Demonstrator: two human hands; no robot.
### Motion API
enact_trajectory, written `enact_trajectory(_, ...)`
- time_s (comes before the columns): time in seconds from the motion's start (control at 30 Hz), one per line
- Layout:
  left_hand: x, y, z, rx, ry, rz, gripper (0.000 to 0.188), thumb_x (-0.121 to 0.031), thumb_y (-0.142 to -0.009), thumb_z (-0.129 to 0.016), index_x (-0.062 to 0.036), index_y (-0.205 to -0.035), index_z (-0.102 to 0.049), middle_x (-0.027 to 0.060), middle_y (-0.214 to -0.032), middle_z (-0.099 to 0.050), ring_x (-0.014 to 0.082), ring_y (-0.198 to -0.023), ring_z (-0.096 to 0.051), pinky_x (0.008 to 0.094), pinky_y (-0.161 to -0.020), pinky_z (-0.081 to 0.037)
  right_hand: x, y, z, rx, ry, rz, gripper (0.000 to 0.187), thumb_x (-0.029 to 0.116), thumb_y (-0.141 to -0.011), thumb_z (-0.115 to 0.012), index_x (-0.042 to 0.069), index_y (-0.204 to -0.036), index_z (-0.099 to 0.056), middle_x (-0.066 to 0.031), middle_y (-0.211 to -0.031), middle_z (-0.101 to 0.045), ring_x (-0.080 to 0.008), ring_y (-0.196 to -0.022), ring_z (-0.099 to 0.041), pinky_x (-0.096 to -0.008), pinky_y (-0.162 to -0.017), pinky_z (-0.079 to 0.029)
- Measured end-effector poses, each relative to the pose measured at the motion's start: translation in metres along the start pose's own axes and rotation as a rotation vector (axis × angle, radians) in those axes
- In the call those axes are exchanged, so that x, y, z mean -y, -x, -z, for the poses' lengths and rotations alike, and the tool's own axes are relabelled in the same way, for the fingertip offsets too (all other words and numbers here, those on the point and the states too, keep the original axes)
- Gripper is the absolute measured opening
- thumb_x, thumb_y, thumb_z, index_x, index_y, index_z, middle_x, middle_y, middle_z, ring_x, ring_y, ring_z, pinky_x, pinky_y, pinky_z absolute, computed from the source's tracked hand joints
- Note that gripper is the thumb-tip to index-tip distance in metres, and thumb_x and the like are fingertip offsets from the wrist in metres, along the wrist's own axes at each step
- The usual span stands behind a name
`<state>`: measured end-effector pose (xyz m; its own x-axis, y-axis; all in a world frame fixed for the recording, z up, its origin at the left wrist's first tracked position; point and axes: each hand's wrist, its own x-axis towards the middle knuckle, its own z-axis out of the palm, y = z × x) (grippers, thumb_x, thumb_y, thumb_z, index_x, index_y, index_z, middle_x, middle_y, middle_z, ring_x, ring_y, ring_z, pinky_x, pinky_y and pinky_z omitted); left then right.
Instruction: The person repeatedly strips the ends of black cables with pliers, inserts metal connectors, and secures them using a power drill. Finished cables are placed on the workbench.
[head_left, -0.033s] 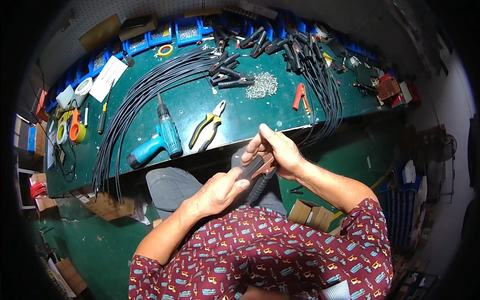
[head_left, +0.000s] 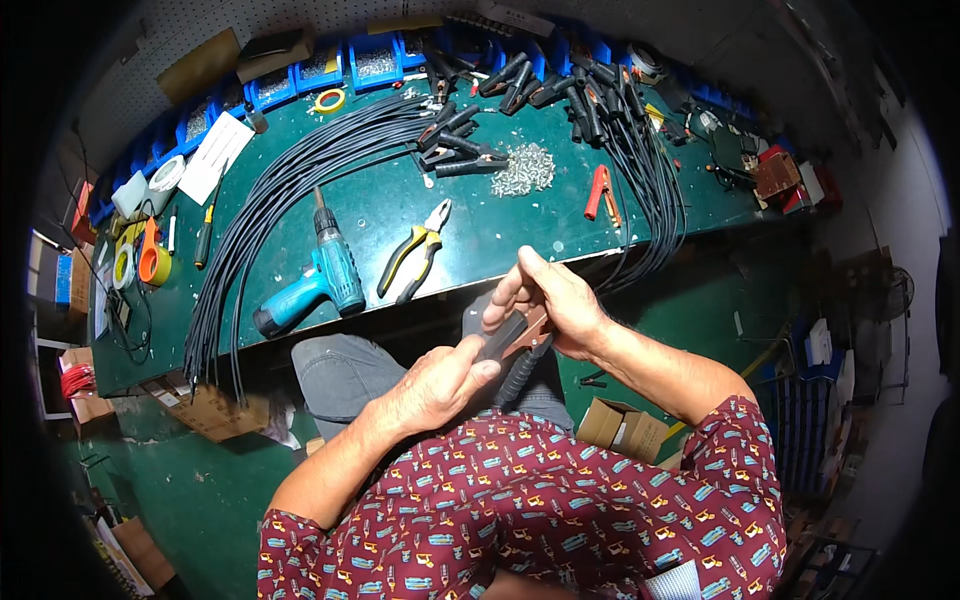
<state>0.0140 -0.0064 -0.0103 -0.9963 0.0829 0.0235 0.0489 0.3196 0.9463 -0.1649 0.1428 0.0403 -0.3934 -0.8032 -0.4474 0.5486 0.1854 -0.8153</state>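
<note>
Above my lap, close to the table's front edge, is a battery clamp with black handle sleeves and copper-coloured metal. My left hand grips one black handle between thumb and fingers. My right hand curls around the clamp's copper end, its fingers bent and slightly smeared; part of the clamp is hidden behind it. Nearest on the green table lie combination pliers with yellow and black grips and a teal cordless drill. A red clamp lies farther right.
Bundled black cables arc over the table's left side, and more cables hang off the right. Black clamps lie by a pile of small metal screws. Blue bins line the back; a cardboard box stands below right.
</note>
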Motion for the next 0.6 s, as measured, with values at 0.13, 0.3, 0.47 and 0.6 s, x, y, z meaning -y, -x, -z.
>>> enact_trajectory(0.13, 0.005, -0.001, -0.005, 0.007, 0.099, -0.005, 0.030, -0.028, -0.109, -0.050, 0.0011, -0.100, -0.052, 0.0220, -0.071, -0.053, 0.0387, -0.067, -0.057, 0.0447, -0.064, -0.046, -0.002, 0.004, -0.001, 0.001, 0.099, -0.010, 0.061, 0.052, -0.109, -0.039, 0.000, -0.092, -0.066, -0.0162, -0.085, -0.073, -0.0200, -0.071, -0.071, -0.0285, -0.056, -0.055)
enact_trajectory(0.3, 0.007, -0.001, 0.000, 0.195, 0.597, 0.236, 0.041, -0.044, -0.110, -0.046, -0.0060, -0.103, -0.059, -0.0032, -0.068, -0.047, 0.0068, -0.058, -0.047, 0.0233, -0.052, -0.037, -0.003, 0.000, 0.000, 0.076, 0.151, -0.013, 0.061, 0.053, -0.109, -0.040, 0.000, -0.094, -0.066, -0.0146, -0.087, -0.073, -0.0166, -0.067, -0.069, -0.0252, -0.052, -0.052)
enact_trajectory(0.47, 0.011, 0.000, -0.008, 0.003, 0.189, 0.076, 0.037, -0.037, -0.110, -0.047, -0.0012, -0.109, -0.055, 0.0114, -0.071, -0.055, 0.0238, -0.062, -0.057, 0.0384, -0.056, -0.046, -0.007, -0.006, 0.000, -0.030, 0.239, -0.176, 0.067, 0.061, -0.105, -0.042, -0.001, -0.102, -0.068, -0.0144, -0.093, -0.075, -0.0175, -0.069, -0.070, -0.0277, -0.057, -0.053)
enact_trajectory(0.6, -0.001, 0.001, -0.014, -0.010, -0.260, 0.143, 0.032, -0.030, -0.108, -0.049, 0.0019, -0.111, -0.051, 0.0258, -0.079, -0.061, 0.0478, -0.077, -0.062, 0.0509, -0.067, -0.049, -0.022, -0.005, 0.004, -0.075, 0.292, -0.177, 0.070, 0.063, -0.104, -0.043, 0.000, -0.095, -0.069, -0.0115, -0.085, -0.073, -0.0156, -0.062, -0.065, -0.0272, -0.053, -0.049)
